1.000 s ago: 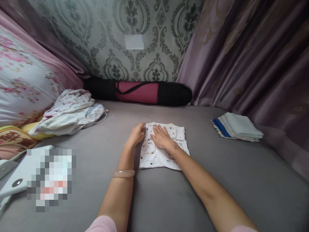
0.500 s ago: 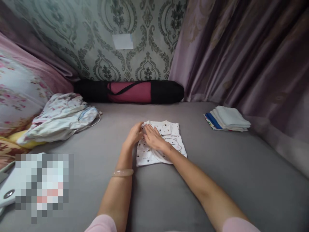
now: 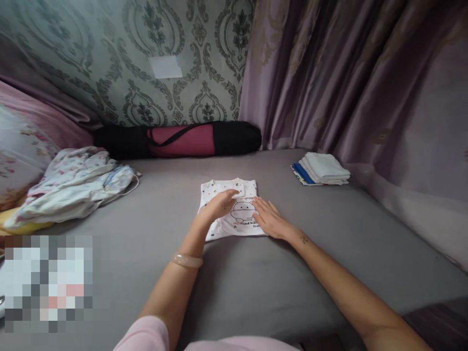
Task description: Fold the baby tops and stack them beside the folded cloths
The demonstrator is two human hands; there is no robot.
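Note:
A small white printed shirt (image 3: 243,225) lies folded on the grey sheet, a cartoon animal and lettering facing up. Its upper part is turned down in a band with tiny dark motifs. My left hand (image 3: 221,204) rests over the left-middle of the shirt, fingers stretched toward the right and thumb side up; its palm is hidden. Flat against the shirt's right edge lies my right hand (image 3: 269,219), fingers spread and pointing away from me. Neither hand grips the cloth visibly.
The grey sheet (image 3: 161,224) spreads all around. A stack of folded cloths (image 3: 321,168) sits at the right. Rumpled clothes (image 3: 76,183) lie at the left. A long black and maroon bag (image 3: 183,140) lies along the wall. Blurred-out items are at the lower left.
The view has swung right. My right hand has slid from the shirt's left part to its right edge. My left hand has moved from the left edge inward over the shirt.

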